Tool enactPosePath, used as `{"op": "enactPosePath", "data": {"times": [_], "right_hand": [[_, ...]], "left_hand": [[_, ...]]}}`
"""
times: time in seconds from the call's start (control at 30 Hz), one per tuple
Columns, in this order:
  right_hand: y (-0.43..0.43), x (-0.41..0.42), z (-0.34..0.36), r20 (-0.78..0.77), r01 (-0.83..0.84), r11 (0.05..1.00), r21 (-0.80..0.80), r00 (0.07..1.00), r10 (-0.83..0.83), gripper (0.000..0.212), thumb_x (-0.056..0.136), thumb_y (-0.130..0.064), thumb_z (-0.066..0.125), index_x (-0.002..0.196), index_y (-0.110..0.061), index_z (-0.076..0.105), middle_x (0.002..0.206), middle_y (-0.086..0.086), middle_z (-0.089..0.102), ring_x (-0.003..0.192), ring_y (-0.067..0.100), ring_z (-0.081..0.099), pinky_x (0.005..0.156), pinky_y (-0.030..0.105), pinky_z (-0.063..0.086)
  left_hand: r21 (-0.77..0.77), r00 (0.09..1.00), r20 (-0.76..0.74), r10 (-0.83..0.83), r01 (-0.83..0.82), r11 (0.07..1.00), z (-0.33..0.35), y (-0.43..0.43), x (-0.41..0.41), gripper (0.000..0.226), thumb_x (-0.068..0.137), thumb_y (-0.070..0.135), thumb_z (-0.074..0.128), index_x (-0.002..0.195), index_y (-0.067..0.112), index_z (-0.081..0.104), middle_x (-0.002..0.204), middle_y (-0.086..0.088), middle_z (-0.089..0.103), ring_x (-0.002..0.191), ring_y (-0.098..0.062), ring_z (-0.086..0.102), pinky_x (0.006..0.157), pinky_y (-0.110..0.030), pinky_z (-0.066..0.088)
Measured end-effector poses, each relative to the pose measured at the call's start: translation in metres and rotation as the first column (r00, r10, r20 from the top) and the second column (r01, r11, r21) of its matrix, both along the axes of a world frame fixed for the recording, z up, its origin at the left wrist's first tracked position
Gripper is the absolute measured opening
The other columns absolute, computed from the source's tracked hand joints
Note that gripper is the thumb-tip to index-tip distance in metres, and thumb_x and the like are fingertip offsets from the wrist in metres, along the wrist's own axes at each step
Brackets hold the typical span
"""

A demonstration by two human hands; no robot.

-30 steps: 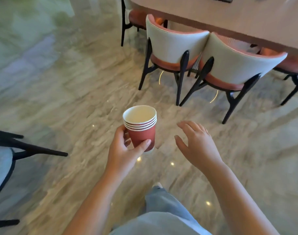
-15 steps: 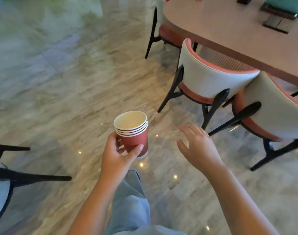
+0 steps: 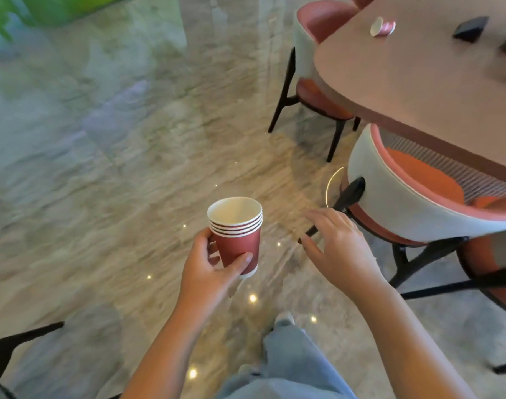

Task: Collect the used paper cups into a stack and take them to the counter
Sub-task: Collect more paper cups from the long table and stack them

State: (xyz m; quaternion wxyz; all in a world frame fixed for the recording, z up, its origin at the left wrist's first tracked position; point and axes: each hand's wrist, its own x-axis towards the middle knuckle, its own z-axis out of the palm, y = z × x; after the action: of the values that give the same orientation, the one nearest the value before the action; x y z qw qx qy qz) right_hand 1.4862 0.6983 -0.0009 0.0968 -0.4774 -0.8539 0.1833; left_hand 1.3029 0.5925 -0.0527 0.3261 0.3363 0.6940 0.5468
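Fingers and thumb of our left hand [image 3: 207,272] wrap round the red wall of the stack of paper cups [image 3: 236,233], thumb across the near side and fingertips on the far side, so the stack stands upright in the air above the floor [image 3: 107,182], its white inside facing us. Our right hand [image 3: 336,249] is empty, palm down, the fingers loosely spread and a little curled, near the stack but apart from it. Against half a second ago, we now see far more of the table [image 3: 418,82]: its rounded end has come into view at the upper right, and on it lies a single cup [image 3: 382,25] tipped on its side, well apart from the stack we carry, with a dark object [image 3: 470,28] further along the top. The near chair [image 3: 413,203], white-backed with an orange seat, now sits close beside our right hand, its black leg just behind the fingers, and a second chair [image 3: 312,67] is tucked in at the table's end. Our grip on the stack looks unchanged, and the right hand keeps the same open pose. A trouser leg [image 3: 289,367] and a shoe [image 3: 284,318] show below, and another chair's dark leg [image 3: 15,338] crosses the lower left corner. Something green [image 3: 44,7], blurred, fills the top left.
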Motion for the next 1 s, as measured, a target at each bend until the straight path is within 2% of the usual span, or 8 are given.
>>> {"op": "enactPosePath", "data": {"times": [0.13, 0.27, 0.4, 0.67, 0.77, 1.0], "right_hand": [[0.080, -0.039, -0.009, 0.016, 0.028, 1.000, 0.011, 0.999, -0.028, 0.040, 0.087, -0.026, 0.055, 0.125, -0.012, 0.051, 0.129, 0.005, 0.054, 0.121, 0.024, 0.045, 0.102, 0.035, 0.033], [0.173, -0.081, -0.011, -0.025, 0.026, 1.000, 0.012, 0.999, -0.025, 0.041, 0.087, -0.025, 0.055, 0.125, -0.013, 0.050, 0.131, 0.005, 0.053, 0.122, 0.024, 0.044, 0.103, 0.035, 0.032], [0.270, -0.120, 0.002, -0.025, 0.010, 1.000, 0.027, 1.000, -0.009, 0.040, 0.087, -0.028, 0.053, 0.126, -0.016, 0.050, 0.132, 0.002, 0.051, 0.124, 0.019, 0.043, 0.105, 0.033, 0.031], [0.422, -0.190, 0.005, -0.034, 0.054, 0.998, 0.015, 0.998, -0.054, 0.042, 0.089, -0.032, 0.051, 0.128, -0.018, 0.047, 0.135, 0.000, 0.048, 0.127, 0.018, 0.040, 0.105, 0.033, 0.029], [0.473, -0.217, -0.004, 0.003, 0.086, 0.996, 0.003, 0.996, -0.086, 0.043, 0.089, -0.032, 0.050, 0.129, -0.019, 0.046, 0.136, -0.002, 0.047, 0.128, 0.017, 0.038, 0.106, 0.033, 0.028], [0.596, -0.306, -0.007, 0.003, 0.208, 0.978, 0.002, 0.978, -0.208, 0.040, 0.089, -0.026, 0.052, 0.126, -0.011, 0.050, 0.134, 0.004, 0.050, 0.127, 0.022, 0.040, 0.105, 0.037, 0.030]], "left_hand": [[0.030, 1.000, -0.004, -0.031, 0.031, 0.999, -0.004, 0.084, -0.036, 0.063, 0.047, 0.049, 0.076, 0.103, 0.039, 0.049, 0.106, 0.013, 0.060, 0.092, 0.003, 0.060, 0.073, -0.018, 0.049], [0.074, 0.999, -0.004, -0.050, 0.050, 0.996, -0.002, 0.180, -0.075, 0.063, 0.049, 0.049, 0.075, 0.105, 0.042, 0.048, 0.110, 0.014, 0.059, 0.097, 0.001, 0.059, 0.070, -0.016, 0.051], [0.083, 0.998, 0.004, -0.062, 0.061, 0.995, 0.013, 0.283, -0.113, 0.064, 0.047, 0.049, 0.077, 0.105, 0.041, 0.049, 0.108, 0.012, 0.060, 0.093, 0.003, 0.060, 0.068, -0.024, 0.053], [0.127, 0.998, 0.022, -0.063, 0.059, 0.990, 0.022, 0.445, -0.184, 0.056, 0.048, 0.045, 0.076, 0.098, 0.040, 0.050, 0.097, 0.017, 0.060, 0.081, 0.010, 0.061, 0.059, -0.008, 0.047], [0.116, 0.995, 0.058, -0.081, 0.074, 0.990, 0.014, 0.498, -0.216, 0.058, 0.047, 0.045, 0.075, 0.099, 0.037, 0.050, 0.101, 0.013, 0.060, 0.082, 0.010, 0.061, 0.059, -0.006, 0.046], [0.085, 0.982, 0.058, -0.182, 0.177, 0.981, -0.002, 0.634, -0.323, 0.056, 0.049, 0.046, 0.076, 0.098, 0.039, 0.051, 0.100, 0.014, 0.061, 0.084, 0.009, 0.061, 0.062, -0.006, 0.046]]}}
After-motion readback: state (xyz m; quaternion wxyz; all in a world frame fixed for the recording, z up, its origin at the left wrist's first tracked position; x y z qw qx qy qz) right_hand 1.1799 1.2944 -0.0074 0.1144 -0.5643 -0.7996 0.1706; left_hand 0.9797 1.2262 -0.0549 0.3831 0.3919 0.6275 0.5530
